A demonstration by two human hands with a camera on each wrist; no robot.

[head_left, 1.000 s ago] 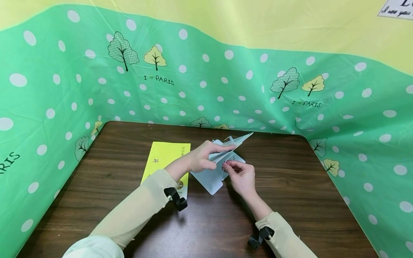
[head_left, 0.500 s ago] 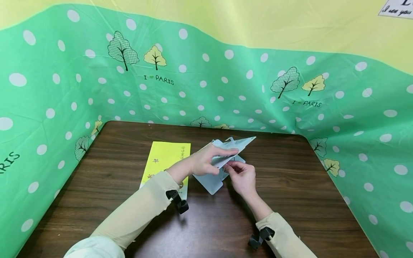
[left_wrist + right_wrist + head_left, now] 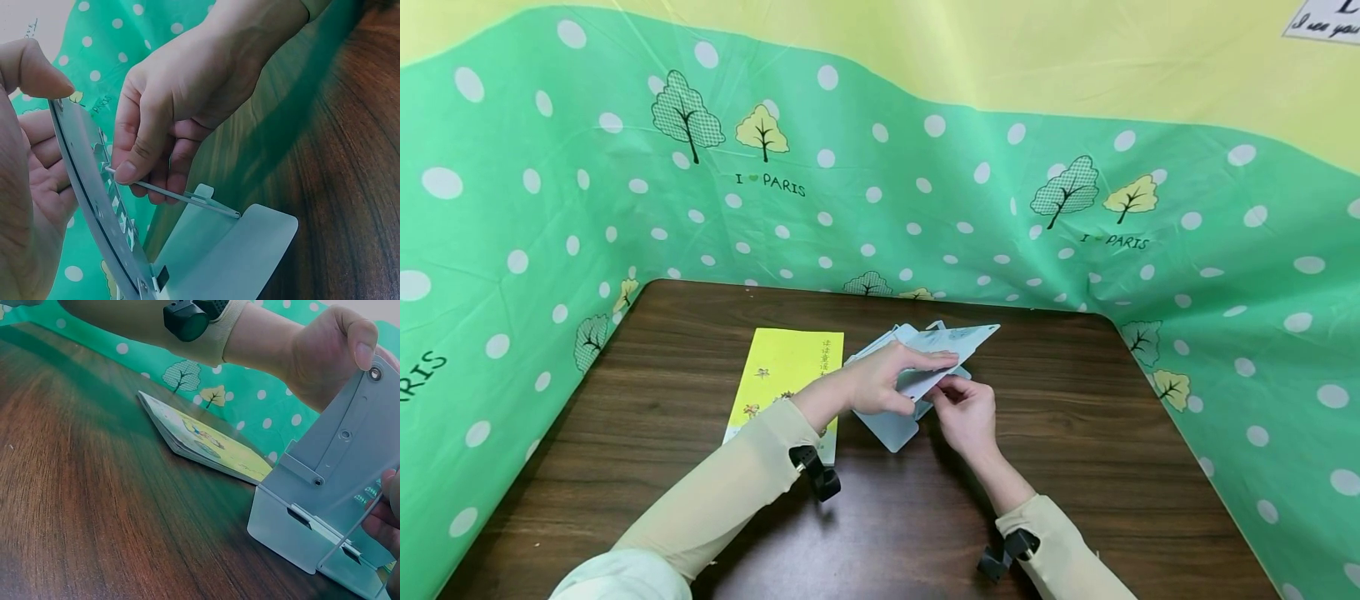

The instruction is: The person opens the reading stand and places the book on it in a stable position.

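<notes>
A pale blue metal book stand (image 3: pixel 891 433) rests on the table with its panel (image 3: pixel 350 450) tilted up from the base plate (image 3: pixel 253 250). My left hand (image 3: pixel 880 379) holds that panel by its edge, thumb on one face and fingers behind. Between thumb and fingers, my right hand (image 3: pixel 967 412) pinches the thin wire support (image 3: pixel 187 199) hinged to the base. In the left wrist view the wire's end lies right at a row of notches (image 3: pixel 122 209) on the panel's back. From the head, the panel covers the right fingertips.
A yellow book (image 3: pixel 790 358) lies flat left of the stand, partly under my left forearm. The dark wooden table (image 3: pixel 1097 417) is bordered by a green dotted curtain (image 3: pixel 925 225) at the back and sides. A black wrist strap (image 3: pixel 815 473) hangs below the left cuff.
The stand's panel has swung toward me and lower, turning its upper face more to the head camera. My left hand has shifted slightly right and down with it; the right hand has barely moved.
</notes>
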